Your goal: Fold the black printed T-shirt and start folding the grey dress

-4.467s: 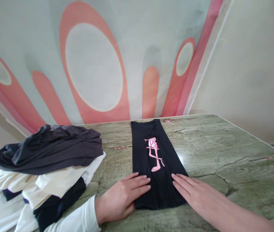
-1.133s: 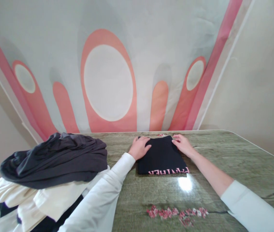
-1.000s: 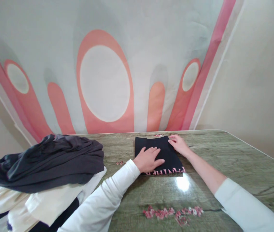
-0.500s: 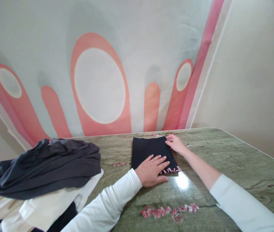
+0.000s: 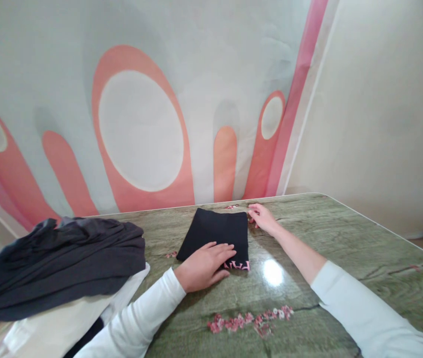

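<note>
A black shirt with pink lettering (image 5: 218, 233) lies folded into a small square near the far edge of the green marbled table (image 5: 345, 248). My left hand (image 5: 204, 266) rests flat on its near edge, fingers stretched out over the cloth. My right hand (image 5: 261, 217) touches the shirt's far right corner, fingers loosely curled on the cloth edge. Both arms wear white sleeves.
A heap of clothes sits at the left: a dark grey garment (image 5: 58, 263) on top of cream and white ones (image 5: 65, 323). Pink flower marks (image 5: 248, 320) are printed on the tabletop. A curtain with pink ovals (image 5: 140, 129) hangs behind the table.
The long folded shirt was folded over into a small square. Since half a second ago it has turned and slid slightly left under both hands; my left hand moved to its near edge.
</note>
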The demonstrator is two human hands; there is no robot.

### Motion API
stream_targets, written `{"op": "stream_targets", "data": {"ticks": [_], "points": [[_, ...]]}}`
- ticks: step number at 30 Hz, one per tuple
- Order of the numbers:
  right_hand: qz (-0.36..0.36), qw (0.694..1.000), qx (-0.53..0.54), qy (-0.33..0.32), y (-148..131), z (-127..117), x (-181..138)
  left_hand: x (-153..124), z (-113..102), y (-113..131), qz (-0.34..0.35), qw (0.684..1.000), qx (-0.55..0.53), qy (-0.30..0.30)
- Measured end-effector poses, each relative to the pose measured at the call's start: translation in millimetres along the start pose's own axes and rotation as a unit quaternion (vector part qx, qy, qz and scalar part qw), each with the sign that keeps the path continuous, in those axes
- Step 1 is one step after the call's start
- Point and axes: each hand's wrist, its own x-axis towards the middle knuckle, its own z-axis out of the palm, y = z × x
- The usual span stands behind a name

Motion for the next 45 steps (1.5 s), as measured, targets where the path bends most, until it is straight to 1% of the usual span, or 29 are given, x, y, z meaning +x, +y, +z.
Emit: {"op": "stream_targets", "data": {"ticks": [5, 7, 11, 13, 15, 21, 23, 24, 26, 29, 31, 33, 36, 41, 45], "points": [[-0.044, 0.998, -0.039, -0.018, 0.6, 1.7, 1.4, 6.2, 6.8, 22.5, 0.021, 0.997, 0.073, -0.005], [-0.063, 0.996, -0.060, -0.014, 0.6, 3.1, 3.3, 9.0, 9.1, 29.0, -0.001, 0.995, 0.103, 0.005], [-0.094, 0.990, -0.100, -0.009, 0.3, 6.4, 6.3, 12.8, 13.9, 31.1, -0.084, 0.984, 0.153, 0.037], [-0.101, 0.988, -0.114, -0.009, 0.3, 7.1, 6.1, 12.6, 15.6, 25.4, -0.119, 0.977, 0.170, 0.052], [-0.104, 0.987, -0.125, -0.004, 0.9, 6.6, 5.1, 10.6, 16.1, 14.1, -0.145, 0.971, 0.182, 0.061], [-0.088, 0.985, -0.141, 0.045, 5.3, 4.0, 5.2, -2.9, 12.7, -39.4, -0.212, 0.956, 0.197, 0.057], [-0.085, 0.984, -0.146, 0.054, 5.6, 3.9, 5.8, -7.4, 11.8, -48.0, -0.226, 0.953, 0.192, 0.063], [-0.085, 0.984, -0.149, 0.055, 5.3, 3.8, 5.8, -8.8, 11.8, -47.7, -0.225, 0.955, 0.183, 0.066], [-0.088, 0.982, -0.155, 0.055, 3.6, 3.4, 5.2, -9.4, 12.9, -37.7, -0.205, 0.964, 0.152, 0.069], [-0.094, 0.981, -0.163, 0.054, 0.6, 2.7, 3.4, -3.6, 17.6, -8.4, -0.169, 0.978, 0.097, 0.081], [-0.097, 0.980, -0.167, 0.053, -0.2, 2.9, 2.6, 3.1, 22.4, 9.8, -0.177, 0.975, 0.079, 0.106], [-0.102, 0.979, -0.169, 0.054, 0.2, 3.8, 2.5, 10.1, 27.5, 20.3, -0.197, 0.969, 0.076, 0.132], [-0.109, 0.978, -0.169, 0.055, 2.2, 5.5, 3.0, 17.6, 33.4, 20.8, -0.222, 0.961, 0.081, 0.144], [-0.107, 0.978, -0.170, 0.051, 2.8, 5.7, 0.1, 17.1, 35.6, 9.9, -0.235, 0.960, 0.093, 0.121], [-0.112, 0.978, -0.175, 0.015, -2.5, 5.6, -7.8, 9.2, 34.5, 3.6, -0.246, 0.955, 0.117, 0.117]]}}
